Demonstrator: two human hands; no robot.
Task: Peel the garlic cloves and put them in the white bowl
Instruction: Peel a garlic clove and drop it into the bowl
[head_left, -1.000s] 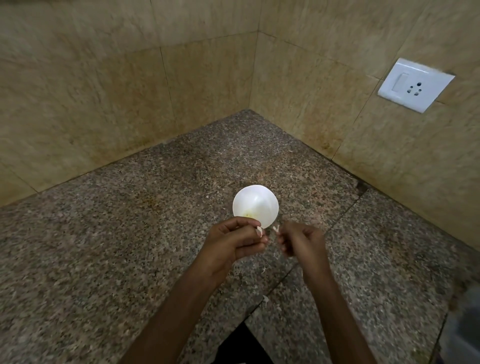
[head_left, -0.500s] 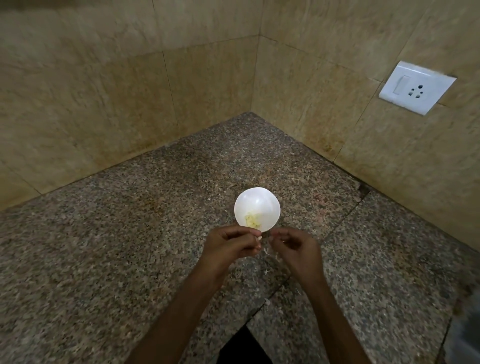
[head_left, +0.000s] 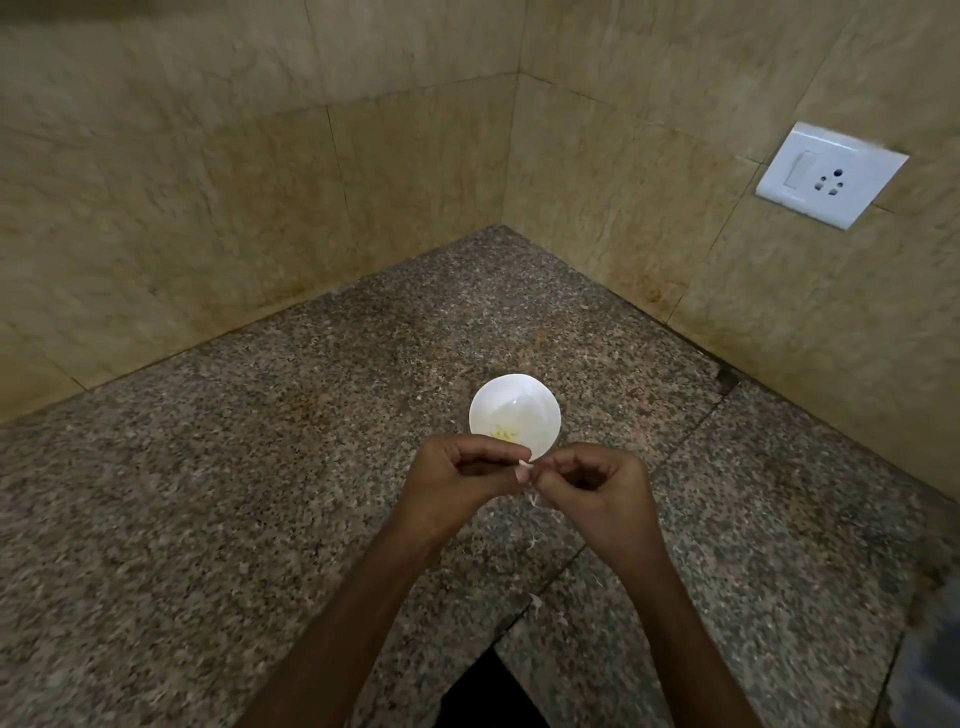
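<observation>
Garlic clove (head_left: 523, 469), between left hand (head_left: 457, 475), right hand (head_left: 597, 486)

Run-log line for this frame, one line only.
peeling | left hand, right hand pinch small white garlic clove | round white bowl beyond, pale bits inside

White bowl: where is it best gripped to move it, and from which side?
Probably pinch the bowl by its right rim from above: it stands upright and open on the counter, and the left hand and right hand, holding a garlic clove, cover its near edge.
</observation>
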